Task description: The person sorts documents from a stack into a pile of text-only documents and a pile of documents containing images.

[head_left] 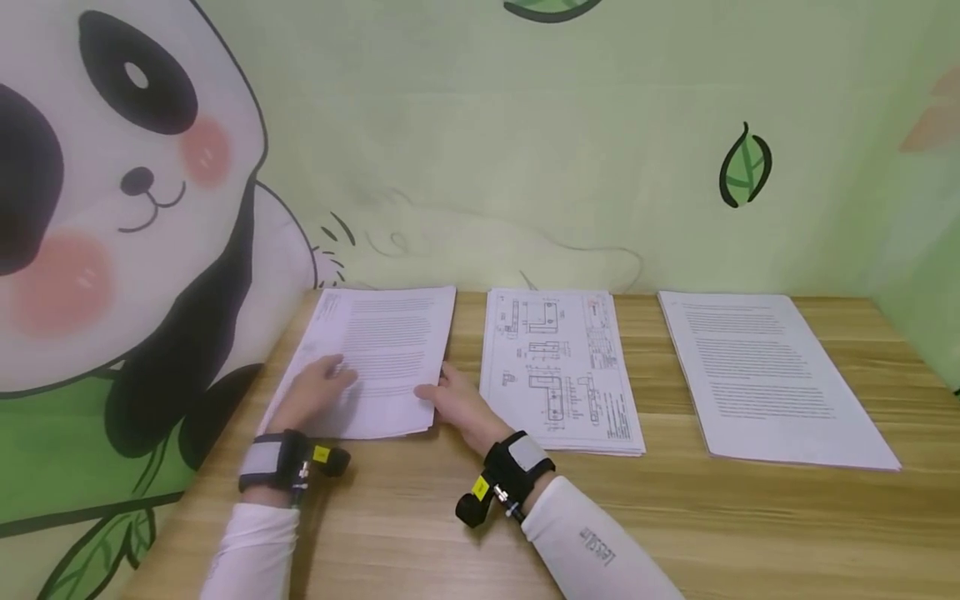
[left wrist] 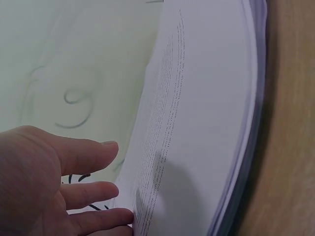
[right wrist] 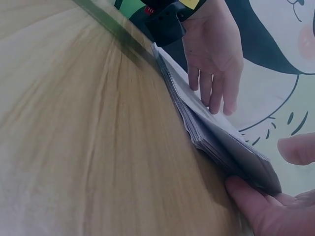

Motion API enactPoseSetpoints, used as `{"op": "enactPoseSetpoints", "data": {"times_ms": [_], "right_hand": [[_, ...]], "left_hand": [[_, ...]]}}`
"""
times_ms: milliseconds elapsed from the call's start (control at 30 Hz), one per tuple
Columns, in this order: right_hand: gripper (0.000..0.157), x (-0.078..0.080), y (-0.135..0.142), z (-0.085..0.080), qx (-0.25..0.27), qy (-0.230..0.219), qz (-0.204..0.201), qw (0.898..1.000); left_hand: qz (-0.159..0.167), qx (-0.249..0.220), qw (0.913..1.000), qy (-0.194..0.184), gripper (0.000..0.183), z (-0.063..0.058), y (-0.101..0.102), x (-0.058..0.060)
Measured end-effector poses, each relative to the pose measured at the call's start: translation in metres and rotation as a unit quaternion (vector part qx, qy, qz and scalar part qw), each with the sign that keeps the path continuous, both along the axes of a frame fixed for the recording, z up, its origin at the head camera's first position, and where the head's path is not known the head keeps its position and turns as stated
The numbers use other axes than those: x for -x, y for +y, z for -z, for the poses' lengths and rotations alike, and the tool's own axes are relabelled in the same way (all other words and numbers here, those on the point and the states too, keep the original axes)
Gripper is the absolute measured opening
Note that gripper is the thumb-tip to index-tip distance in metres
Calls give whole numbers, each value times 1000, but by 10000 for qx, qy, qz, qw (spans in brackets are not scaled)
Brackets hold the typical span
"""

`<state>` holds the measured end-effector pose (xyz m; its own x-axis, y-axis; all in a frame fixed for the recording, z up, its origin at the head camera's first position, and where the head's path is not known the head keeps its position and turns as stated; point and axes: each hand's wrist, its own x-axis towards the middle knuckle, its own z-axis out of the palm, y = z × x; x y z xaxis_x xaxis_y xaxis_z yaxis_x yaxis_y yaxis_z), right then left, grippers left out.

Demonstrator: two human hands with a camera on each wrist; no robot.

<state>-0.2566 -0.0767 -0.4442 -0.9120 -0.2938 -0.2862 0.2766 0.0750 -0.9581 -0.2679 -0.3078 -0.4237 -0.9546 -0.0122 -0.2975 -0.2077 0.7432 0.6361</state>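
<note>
A thick stack of printed sheets [head_left: 390, 333] lies at the left of the table. Over its left part hovers my left hand [head_left: 311, 392], fingers loosely extended and thumb apart; in the left wrist view its fingertips [left wrist: 125, 216] are right at the paper. My right hand [head_left: 468, 408] is at the stack's near right side. The right wrist view shows a finger [right wrist: 246, 194] of that hand against the stack's edge, while its thumb [right wrist: 298, 149] stands off the paper. Layers of sheets show slightly uneven along the near edge.
To the right lies a stack of technical drawings [head_left: 562, 358], with another stack of text pages [head_left: 757, 367] farther right. All rest on a wood-grain table [head_left: 405, 517]. Behind rises a pale green wall [head_left: 465, 125] with a panda picture. Each wrist wears a black strap with a camera.
</note>
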Motion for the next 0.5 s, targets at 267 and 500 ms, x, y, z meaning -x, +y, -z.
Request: {"op": "enactPoseSetpoints", "data": {"times_ms": [267,500], "right_hand": [[57,2,-2,-1,25,312,132,9994],[67,4,-5,-2,-81,361,619,9974]], "left_hand": [[104,-33,9998,145,67,4,6,2],[62,-194,9998,89,67,-2,11,1]]}}
